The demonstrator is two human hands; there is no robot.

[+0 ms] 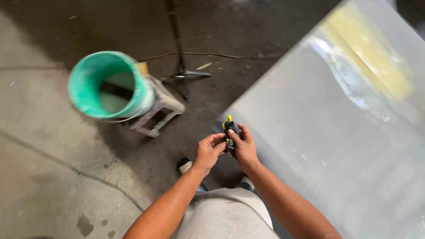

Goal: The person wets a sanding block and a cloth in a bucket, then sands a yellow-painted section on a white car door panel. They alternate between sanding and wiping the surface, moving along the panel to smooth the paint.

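The person's grey-clad lap filled the bottom of the view, and both bare forearms ran up from it to meet in the middle. The left hand [209, 150] and the right hand [243, 147] were together, each closed on a small dark grey and yellow object [230, 131], perhaps a folded work glove, though blur made it hard to tell. The object stood roughly upright between them, its long axis pointing away from the body, the yellow tip clear above the fingers. The right hand gripped higher on it; the left pinched lower, from the side. A large pale grey panel [327, 146] lay just right, a green bucket [108, 86] on a stool [161, 113] well left, over the concrete floor [48, 177]
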